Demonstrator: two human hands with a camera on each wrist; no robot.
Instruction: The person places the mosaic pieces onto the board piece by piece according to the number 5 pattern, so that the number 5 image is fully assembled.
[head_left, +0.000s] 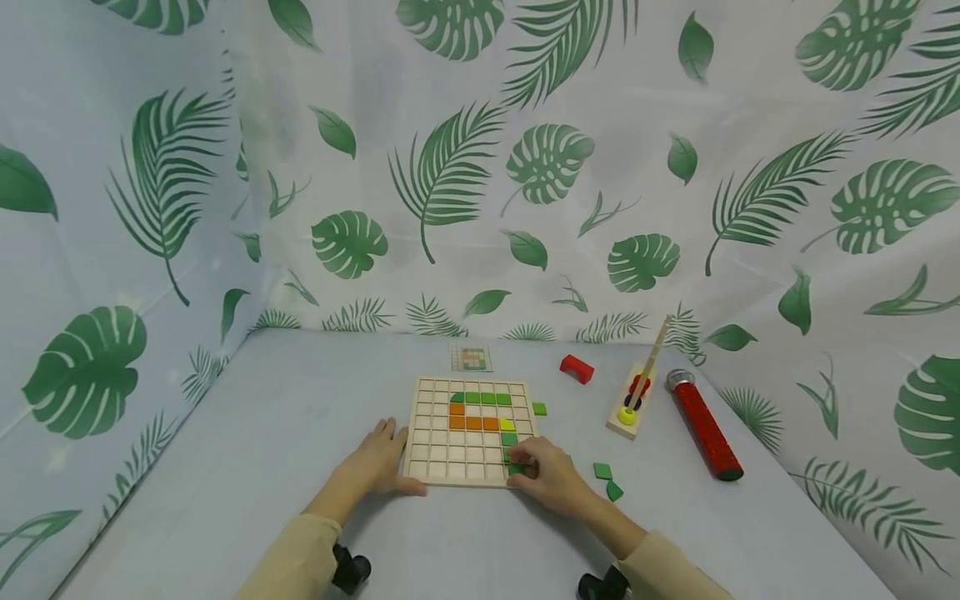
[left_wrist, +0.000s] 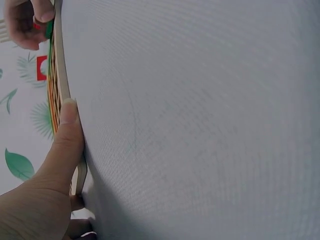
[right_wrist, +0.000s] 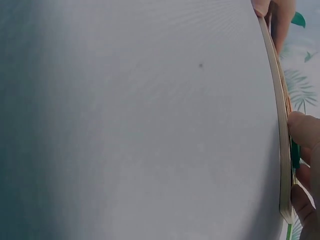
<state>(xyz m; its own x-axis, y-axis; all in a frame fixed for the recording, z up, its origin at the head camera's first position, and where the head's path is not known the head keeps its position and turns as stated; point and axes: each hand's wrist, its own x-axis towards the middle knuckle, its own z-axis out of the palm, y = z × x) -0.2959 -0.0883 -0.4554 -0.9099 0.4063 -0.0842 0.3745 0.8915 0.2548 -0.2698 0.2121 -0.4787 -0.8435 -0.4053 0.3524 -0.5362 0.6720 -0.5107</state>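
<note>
A wooden grid board (head_left: pixel 457 467) lies on the table, with green, orange and yellow tiles set in some of its squares. My left hand (head_left: pixel 380 460) rests at its near left corner, fingers along the left side and thumb touching the near edge. That thumb (left_wrist: pixel 69 125) shows against the rim in the left wrist view. At the near right corner my right hand (head_left: pixel 551 475) pinches a green tile (right_wrist: pixel 295 154) low over the squares. Part of that tile is hidden by the fingers. Above it in the same column are other green tiles (head_left: pixel 509 438).
A patterned card (head_left: pixel 471 359) lies behind the board. Loose green tiles (head_left: pixel 602 471) lie to the right, with another green piece (head_left: pixel 540 409) beside the board. Farther right are a red arch block (head_left: pixel 577 368), a wooden peg stand (head_left: pixel 624 428) and a red tube (head_left: pixel 705 427).
</note>
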